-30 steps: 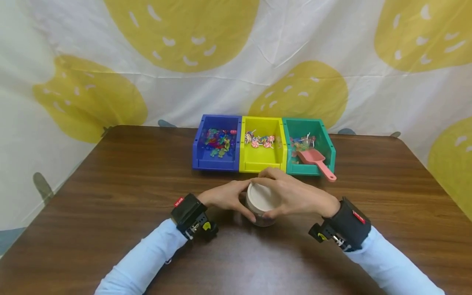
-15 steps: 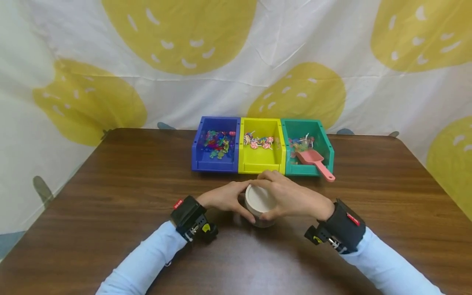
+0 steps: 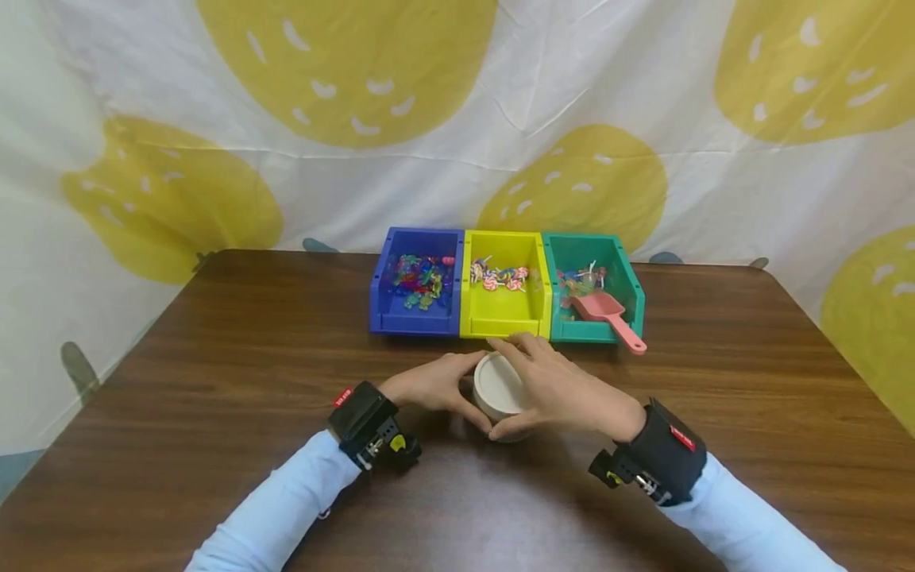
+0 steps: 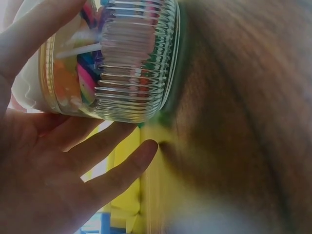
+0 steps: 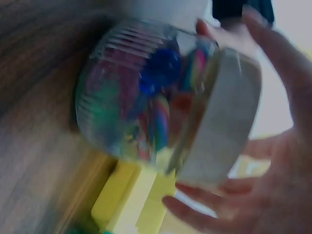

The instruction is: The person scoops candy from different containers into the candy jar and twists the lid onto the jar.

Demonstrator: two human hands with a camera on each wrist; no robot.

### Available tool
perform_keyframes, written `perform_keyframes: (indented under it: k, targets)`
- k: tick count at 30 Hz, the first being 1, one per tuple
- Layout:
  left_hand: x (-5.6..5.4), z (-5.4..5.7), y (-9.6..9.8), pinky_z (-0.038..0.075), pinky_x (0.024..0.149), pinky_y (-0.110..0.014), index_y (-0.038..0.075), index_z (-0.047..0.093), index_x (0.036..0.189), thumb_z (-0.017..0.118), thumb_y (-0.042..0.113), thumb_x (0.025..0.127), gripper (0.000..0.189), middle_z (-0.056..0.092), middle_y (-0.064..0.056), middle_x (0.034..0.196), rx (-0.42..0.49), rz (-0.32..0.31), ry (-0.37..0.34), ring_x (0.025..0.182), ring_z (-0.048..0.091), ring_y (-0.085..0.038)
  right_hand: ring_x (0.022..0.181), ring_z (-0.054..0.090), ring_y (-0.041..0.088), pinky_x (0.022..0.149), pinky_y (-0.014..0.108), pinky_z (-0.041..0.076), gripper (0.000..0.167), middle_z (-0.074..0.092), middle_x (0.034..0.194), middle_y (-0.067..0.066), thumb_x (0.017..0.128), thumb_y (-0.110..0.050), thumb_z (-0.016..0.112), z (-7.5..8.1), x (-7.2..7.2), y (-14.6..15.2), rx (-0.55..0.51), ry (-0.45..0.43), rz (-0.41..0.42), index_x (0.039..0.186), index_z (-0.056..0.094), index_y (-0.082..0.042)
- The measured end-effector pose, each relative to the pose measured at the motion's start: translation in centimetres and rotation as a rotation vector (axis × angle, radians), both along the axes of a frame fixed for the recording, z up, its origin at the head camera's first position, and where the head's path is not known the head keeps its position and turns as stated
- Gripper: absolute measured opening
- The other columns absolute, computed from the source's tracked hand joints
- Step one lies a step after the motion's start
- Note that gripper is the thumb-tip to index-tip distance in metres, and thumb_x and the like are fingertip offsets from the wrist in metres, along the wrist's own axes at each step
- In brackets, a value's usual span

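Observation:
A clear ribbed jar (image 4: 131, 63) with a white lid (image 3: 498, 385) stands upright on the table, with striped lollipops and colourful pieces inside. My left hand (image 3: 439, 385) holds its left side, thumb in front and fingers behind; in the left wrist view the lower fingers spread beside the glass. My right hand (image 3: 565, 389) arches round the lid from the right. Its thumb reaches in front, close to the left thumb tip, and its fingers extend behind. In the right wrist view a gap shows between that thumb and the lid, with the fingertips near the lid's far edge.
Beyond the jar stand three joined bins: a blue bin (image 3: 415, 324) with colourful pieces, a yellow bin (image 3: 506, 326) with lollipops, and a green bin (image 3: 632, 278). A pink scoop (image 3: 604, 308) lies in the green bin, handle over its front. A patterned cloth (image 3: 429, 183) hangs behind.
My right thumb has moved left and forward off the lid's front toward the left thumb, and the right fingers have spread and straightened. My left hand keeps its hold on the jar.

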State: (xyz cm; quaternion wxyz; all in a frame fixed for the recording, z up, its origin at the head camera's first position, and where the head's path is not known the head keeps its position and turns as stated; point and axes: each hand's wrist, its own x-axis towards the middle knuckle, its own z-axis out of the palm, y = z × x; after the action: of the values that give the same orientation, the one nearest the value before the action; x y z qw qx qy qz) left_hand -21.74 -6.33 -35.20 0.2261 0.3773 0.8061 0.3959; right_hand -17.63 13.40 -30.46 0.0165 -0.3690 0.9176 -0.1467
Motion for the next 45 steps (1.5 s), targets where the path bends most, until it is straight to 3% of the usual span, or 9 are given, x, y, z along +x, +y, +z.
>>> perform_keyframes:
  k: [4, 8, 15, 25, 28, 31, 35, 40, 45]
  targets:
    - [-0.1, 0.0, 0.0, 0.034, 0.1, -0.033, 0.01, 0.033, 0.135, 0.079, 0.024, 0.066, 0.084, 0.047, -0.004, 0.129, 0.013, 0.0, -0.004, 0.118, 0.043, -0.016, 0.117, 0.035, 0.024, 0.088, 0.037, 0.043, 0.103, 0.024, 0.141, 0.011, 0.062, -0.043, 0.078, 0.7, -0.8, 1.2, -0.046, -0.208, 0.064, 0.141, 0.021, -0.01]
    - [-0.2, -0.1, 0.0, 0.033, 0.1, -0.033, 0.01, 0.033, 0.135, 0.079, 0.023, 0.066, 0.084, 0.047, -0.004, 0.13, 0.012, 0.002, -0.016, 0.119, 0.042, -0.016, 0.117, 0.037, 0.022, 0.092, 0.038, 0.039, 0.094, 0.03, 0.141, 0.011, 0.068, -0.029, 0.076, 1.2, -1.8, 2.1, -0.06, -0.324, 0.15, 0.141, 0.021, -0.007]
    - [-0.1, 0.0, 0.0, 0.033, 0.1, -0.034, 0.012, 0.034, 0.134, 0.078, 0.024, 0.067, 0.081, 0.047, -0.003, 0.129, -0.003, 0.006, -0.032, 0.118, 0.043, -0.015, 0.104, 0.047, 0.023, 0.083, 0.034, 0.045, 0.081, 0.047, 0.125, 0.012, 0.07, -0.031, 0.075, 1.0, -1.9, 2.0, -0.064, -0.282, 0.144, 0.134, 0.035, -0.002]
    - [0.0, 0.1, 0.0, 0.036, 0.098, -0.033, 0.01, 0.037, 0.132, 0.078, 0.023, 0.067, 0.078, 0.049, -0.004, 0.126, -0.009, 0.012, -0.012, 0.113, 0.046, -0.015, 0.09, 0.048, 0.021, 0.066, 0.025, 0.047, 0.083, 0.049, 0.107, 0.01, 0.064, -0.057, 0.069, 0.7, -0.9, 0.6, 0.022, -0.161, -0.056, 0.125, 0.046, -0.005]
    - [0.0, 0.1, 0.0, 0.036, 0.098, -0.032, 0.009, 0.037, 0.131, 0.078, 0.023, 0.067, 0.077, 0.05, -0.004, 0.126, -0.006, 0.01, -0.007, 0.113, 0.046, -0.015, 0.091, 0.048, 0.021, 0.067, 0.026, 0.047, 0.088, 0.048, 0.109, 0.01, 0.062, -0.06, 0.069, 0.7, -0.7, 0.5, 0.032, -0.159, -0.071, 0.127, 0.044, -0.005]
    - [0.0, 0.1, 0.0, 0.035, 0.099, -0.033, 0.01, 0.036, 0.132, 0.078, 0.023, 0.067, 0.079, 0.049, -0.004, 0.127, -0.001, 0.003, -0.006, 0.115, 0.045, -0.015, 0.101, 0.045, 0.021, 0.076, 0.03, 0.046, 0.096, 0.043, 0.122, 0.009, 0.061, -0.056, 0.073, 0.8, -0.9, 0.8, 0.017, -0.219, -0.027, 0.135, 0.034, -0.007]
    - [0.0, 0.1, 0.0, 0.034, 0.1, -0.033, 0.01, 0.033, 0.134, 0.078, 0.024, 0.067, 0.082, 0.048, -0.004, 0.129, 0.004, -0.001, -0.006, 0.117, 0.044, -0.016, 0.112, 0.039, 0.021, 0.089, 0.036, 0.04, 0.097, 0.033, 0.138, 0.01, 0.065, -0.037, 0.077, 1.0, -1.4, 1.4, -0.026, -0.319, 0.095, 0.14, 0.022, -0.009]
    - [0.0, 0.0, -0.1, 0.033, 0.101, -0.034, 0.011, 0.029, 0.137, 0.078, 0.025, 0.067, 0.086, 0.047, -0.004, 0.129, -0.005, 0.006, -0.017, 0.118, 0.043, -0.016, 0.106, 0.044, 0.021, 0.085, 0.035, 0.042, 0.086, 0.04, 0.134, 0.01, 0.069, -0.024, 0.075, 1.2, -2.0, 1.8, -0.039, -0.341, 0.19, 0.138, 0.027, -0.007]
    - [0.0, 0.0, -0.1, 0.033, 0.1, -0.034, 0.011, 0.029, 0.137, 0.078, 0.025, 0.067, 0.087, 0.047, -0.003, 0.129, -0.016, 0.008, -0.008, 0.118, 0.043, -0.016, 0.104, 0.045, 0.022, 0.081, 0.033, 0.043, 0.083, 0.044, 0.129, 0.01, 0.069, -0.032, 0.075, 1.0, -2.1, 1.5, -0.043, -0.305, 0.165, 0.135, 0.033, -0.006]
